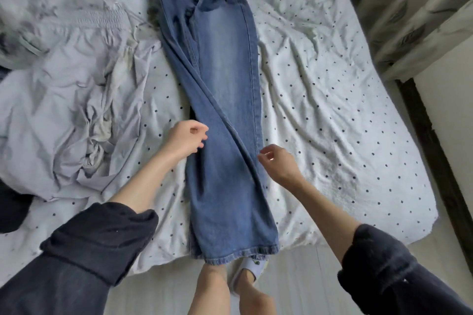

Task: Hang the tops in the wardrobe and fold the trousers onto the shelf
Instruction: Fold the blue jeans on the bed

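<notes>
Folding the blue jeans [225, 100], laid leg over leg down the centre of the bed [332, 100], risks a crooked fold, since your left hand [185, 138] and right hand [277, 162] hover loosely curled, holding nothing, beside skewed edges.

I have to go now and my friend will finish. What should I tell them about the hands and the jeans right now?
Left hand: loosely curled at the left edge of the jeans, holding nothing.
Right hand: loosely curled at their right edge, holding nothing.
Jeans: lying lengthwise on the dotted bed sheet, legs laid together, hems hanging over the near bed edge.
Done: legs folded one over the other.
Left: fold them shorter, put on shelf. A pale garment lies crumpled to the left.
</notes>
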Demonstrator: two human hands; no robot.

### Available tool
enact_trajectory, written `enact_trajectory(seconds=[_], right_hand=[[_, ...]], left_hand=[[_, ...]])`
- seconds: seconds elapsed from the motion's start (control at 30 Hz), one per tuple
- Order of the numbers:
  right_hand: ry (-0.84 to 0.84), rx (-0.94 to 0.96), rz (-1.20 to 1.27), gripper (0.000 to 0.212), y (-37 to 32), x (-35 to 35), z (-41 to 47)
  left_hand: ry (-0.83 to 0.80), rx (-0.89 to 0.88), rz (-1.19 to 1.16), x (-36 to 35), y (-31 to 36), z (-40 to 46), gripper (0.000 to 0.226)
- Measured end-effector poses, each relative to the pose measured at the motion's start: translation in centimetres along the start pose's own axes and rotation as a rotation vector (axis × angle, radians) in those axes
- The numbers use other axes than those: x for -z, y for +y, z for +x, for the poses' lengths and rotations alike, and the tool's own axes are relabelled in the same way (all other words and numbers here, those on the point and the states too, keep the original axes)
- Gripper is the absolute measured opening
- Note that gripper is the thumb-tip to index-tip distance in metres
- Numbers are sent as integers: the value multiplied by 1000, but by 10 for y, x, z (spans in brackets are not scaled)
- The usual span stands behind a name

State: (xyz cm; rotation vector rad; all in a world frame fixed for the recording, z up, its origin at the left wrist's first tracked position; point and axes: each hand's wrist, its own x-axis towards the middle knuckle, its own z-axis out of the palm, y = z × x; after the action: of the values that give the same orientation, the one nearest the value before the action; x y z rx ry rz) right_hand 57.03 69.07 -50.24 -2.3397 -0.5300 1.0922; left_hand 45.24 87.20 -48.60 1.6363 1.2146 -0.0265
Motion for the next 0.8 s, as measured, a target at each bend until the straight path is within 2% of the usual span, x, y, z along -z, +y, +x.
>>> enact_trajectory(seconds=[0.17, 0.37, 0.43, 0.47, 0.57, 0.67, 0.73, 0.8], right_hand=[[41, 103, -26, 28, -77, 1, 54], [85, 130, -22, 27, -152, -6, 124], [53, 156, -47, 24, -167, -12, 135], [30, 178, -77, 23, -172, -15, 139], [-9, 216, -183, 19, -182, -20, 150], [-49, 231, -227, 14, -184, -17, 157], [-107, 254, -214, 12, -187, -13, 158], [-153, 285, -146, 13, -190, -5, 159]], left_hand=[[132, -22, -55, 49, 16, 65, 21], [248, -84, -33, 86, 55, 156, 19], [301, -101, 22, 89, 70, 178, 14], [328, -101, 90, 89, 76, 186, 19], [357, -31, 273, 86, 92, 207, 35], [317, 89, 351, 87, 101, 217, 26], [319, 138, 316, 93, 106, 219, 19], [337, 137, 181, 97, 111, 218, 19]])
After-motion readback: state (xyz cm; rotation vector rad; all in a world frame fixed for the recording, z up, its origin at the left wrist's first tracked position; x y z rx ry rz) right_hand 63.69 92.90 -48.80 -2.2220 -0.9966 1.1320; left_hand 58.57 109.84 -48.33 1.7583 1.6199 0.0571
